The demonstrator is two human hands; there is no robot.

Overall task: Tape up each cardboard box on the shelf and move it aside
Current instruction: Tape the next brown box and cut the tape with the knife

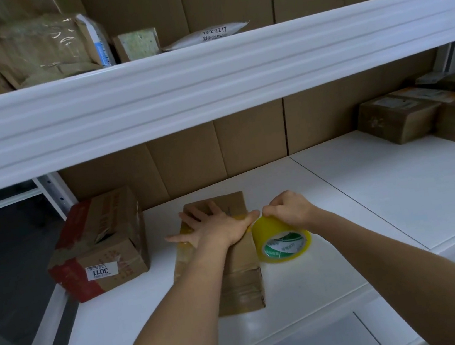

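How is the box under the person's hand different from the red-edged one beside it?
The flat box lies low under the left hand; the red-edged box stands taller, apart from the hands. The flat box is plain brown; the red-edged box has red print and a white label reading 3011. Both are taped cardboard on the white shelf.

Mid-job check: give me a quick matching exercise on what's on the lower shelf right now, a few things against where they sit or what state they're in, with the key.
Things:
1. flat brown cardboard box
2. yellow roll of packing tape
3. red-and-brown cardboard box with the white 3011 label
4. brown boxes with white labels

Place or state:
A. gripped by the right hand
B. stacked at the far right of the shelf
C. pressed flat under the left hand
D. at the shelf's left end, beside the upright

Pairs: 1-C, 2-A, 3-D, 4-B
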